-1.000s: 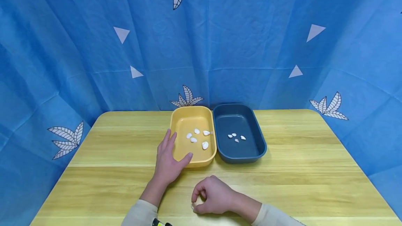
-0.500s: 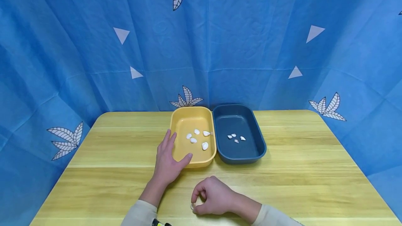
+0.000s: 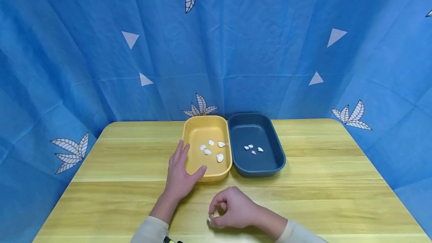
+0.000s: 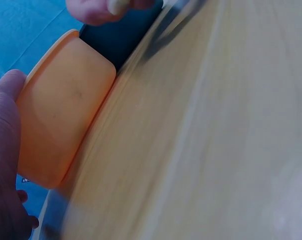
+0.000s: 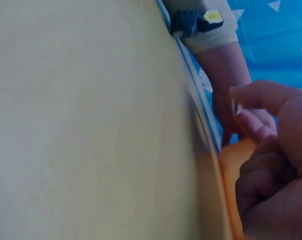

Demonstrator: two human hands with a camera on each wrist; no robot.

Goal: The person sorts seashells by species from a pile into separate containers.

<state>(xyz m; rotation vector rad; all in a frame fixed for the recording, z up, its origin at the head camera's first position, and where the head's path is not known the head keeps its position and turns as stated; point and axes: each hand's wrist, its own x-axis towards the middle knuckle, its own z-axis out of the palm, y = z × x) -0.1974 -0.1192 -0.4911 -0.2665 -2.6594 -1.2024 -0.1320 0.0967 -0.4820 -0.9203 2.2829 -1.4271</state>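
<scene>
My right hand pinches a small pale shell between thumb and index finger, just above the table in front of the trays. In the right wrist view the shell appears edge-on at the fingertip. My left hand rests against the near left corner of the yellow tray, fingers spread along its left side and thumb over the front rim. Several white shells lie in that tray. Several smaller shells lie in the dark blue tray.
Both trays stand side by side near the back edge of the wooden table. A blue curtain with leaf prints hangs behind and around it. In the right wrist view a dark strap device sits on the left sleeve.
My right hand has risen slightly from the table and shifted a little right with the pinched shell. My left hand stays on the yellow tray.
</scene>
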